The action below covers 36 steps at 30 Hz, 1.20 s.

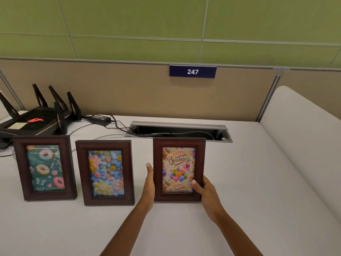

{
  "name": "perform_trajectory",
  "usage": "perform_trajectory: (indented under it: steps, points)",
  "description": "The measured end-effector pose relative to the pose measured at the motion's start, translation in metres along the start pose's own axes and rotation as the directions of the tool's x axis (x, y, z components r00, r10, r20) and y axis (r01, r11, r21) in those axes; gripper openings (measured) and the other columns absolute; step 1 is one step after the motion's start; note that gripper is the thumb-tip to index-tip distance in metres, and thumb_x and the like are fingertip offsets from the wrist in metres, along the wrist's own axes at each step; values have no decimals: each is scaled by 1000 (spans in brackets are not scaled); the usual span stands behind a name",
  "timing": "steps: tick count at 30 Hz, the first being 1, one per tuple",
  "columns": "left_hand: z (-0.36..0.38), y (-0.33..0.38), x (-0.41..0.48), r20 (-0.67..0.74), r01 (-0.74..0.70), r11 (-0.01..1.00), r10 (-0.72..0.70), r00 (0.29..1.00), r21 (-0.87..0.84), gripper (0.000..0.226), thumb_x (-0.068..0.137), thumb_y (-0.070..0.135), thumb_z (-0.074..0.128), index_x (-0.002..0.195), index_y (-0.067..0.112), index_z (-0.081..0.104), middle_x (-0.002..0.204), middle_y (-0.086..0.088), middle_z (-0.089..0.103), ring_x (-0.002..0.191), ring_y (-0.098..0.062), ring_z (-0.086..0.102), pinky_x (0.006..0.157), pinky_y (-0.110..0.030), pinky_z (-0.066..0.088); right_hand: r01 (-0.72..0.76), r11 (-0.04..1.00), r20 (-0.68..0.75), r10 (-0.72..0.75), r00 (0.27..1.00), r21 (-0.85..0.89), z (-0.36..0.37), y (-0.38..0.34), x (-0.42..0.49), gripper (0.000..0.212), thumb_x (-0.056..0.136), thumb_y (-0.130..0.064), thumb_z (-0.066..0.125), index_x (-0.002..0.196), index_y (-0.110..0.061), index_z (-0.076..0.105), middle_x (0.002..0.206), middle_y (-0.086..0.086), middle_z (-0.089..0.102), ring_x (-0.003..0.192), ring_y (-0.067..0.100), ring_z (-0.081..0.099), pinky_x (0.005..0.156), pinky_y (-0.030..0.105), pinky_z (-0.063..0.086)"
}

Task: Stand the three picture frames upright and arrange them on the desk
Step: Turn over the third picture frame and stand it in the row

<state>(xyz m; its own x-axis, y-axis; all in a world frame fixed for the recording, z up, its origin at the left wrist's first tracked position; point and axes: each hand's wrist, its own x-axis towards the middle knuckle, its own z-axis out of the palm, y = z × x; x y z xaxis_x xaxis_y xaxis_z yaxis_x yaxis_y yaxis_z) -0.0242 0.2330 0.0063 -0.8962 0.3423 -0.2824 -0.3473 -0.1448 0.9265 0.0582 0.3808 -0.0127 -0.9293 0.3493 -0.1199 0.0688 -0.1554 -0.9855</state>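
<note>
Three dark wooden picture frames stand upright in a row on the white desk (249, 182). The donut frame (44, 168) is at the left, the flower frame (105, 172) in the middle, and the birthday frame (179, 169) at the right. My left hand (149, 185) lies flat against the birthday frame's left edge, fingers straight. My right hand (203, 191) grips its lower right corner, thumb on the front. The frame's bottom edge seems to rest on the desk.
A black router (35, 117) with several antennas sits at the back left, with a power brick (98, 118) and cables. An open cable tray (179, 131) lies behind the birthday frame. A tan partition (129, 93) with a "247" sign (192, 71) backs the desk.
</note>
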Motion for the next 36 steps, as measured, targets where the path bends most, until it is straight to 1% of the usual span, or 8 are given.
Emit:
perform_trajectory:
  steps: [5,9,13,15,19,23,28,36]
  points:
    - [0,-4,2,-3,9,1000,-9,1000,-24,62,91,51,8,129,19,43,135,-14,50,120,-32,50,103,-46,38,10,999,5,-10,1000,-40,-2,3,-1,25,89,-22,50,114,-28,48,105,-11,63,95,4,62,67,13,56]
    - [2,-7,0,-48,-10,1000,10,999,-3,64,90,52,8,132,17,40,137,-14,48,124,-32,47,109,-49,35,9,995,18,-7,1000,-95,-3,-1,-1,27,90,-22,49,117,-26,47,107,-9,61,96,3,60,67,10,55]
    - [2,-18,-8,-130,-75,995,83,988,63,61,93,45,10,131,10,41,135,-16,49,123,-29,48,105,-37,37,41,969,1,-42,999,-242,-4,2,-7,33,88,-22,56,118,-23,45,114,-3,58,98,8,58,67,4,51]
    - [1,-21,-14,-150,-103,990,118,982,99,59,94,42,11,129,8,44,133,-16,51,119,-27,50,100,-36,40,56,965,-21,-64,998,-257,-4,3,-11,30,86,-21,59,112,-25,45,114,-2,57,101,12,58,71,8,53]
    - [-1,-24,-26,-167,-137,978,163,972,158,52,96,37,14,133,9,39,128,-5,50,122,-23,47,103,-33,37,76,949,-85,-107,991,-307,-6,5,-24,41,83,-18,64,119,-15,45,123,5,56,116,22,54,97,34,48]
    - [-3,-30,-44,-174,-209,948,254,952,240,42,97,31,20,130,16,42,118,2,50,115,-14,46,92,-24,37,81,919,-161,-153,975,-385,-9,7,-39,52,82,-18,65,128,-13,41,133,7,50,120,20,48,96,29,40]
    - [-8,-45,-65,-195,-220,837,357,914,502,43,97,27,27,135,10,38,140,-11,46,133,-24,38,112,-40,32,63,882,-250,-200,947,-466,-9,11,-59,51,84,-17,62,130,-10,41,136,10,47,125,22,44,102,31,35]
    - [-20,-55,-88,-61,-174,547,384,921,819,50,95,33,32,140,11,24,151,-9,28,141,-22,22,117,-35,19,-48,661,-269,-237,934,-749,7,27,-82,49,94,-27,41,138,-7,29,148,12,33,138,24,28,116,37,20]
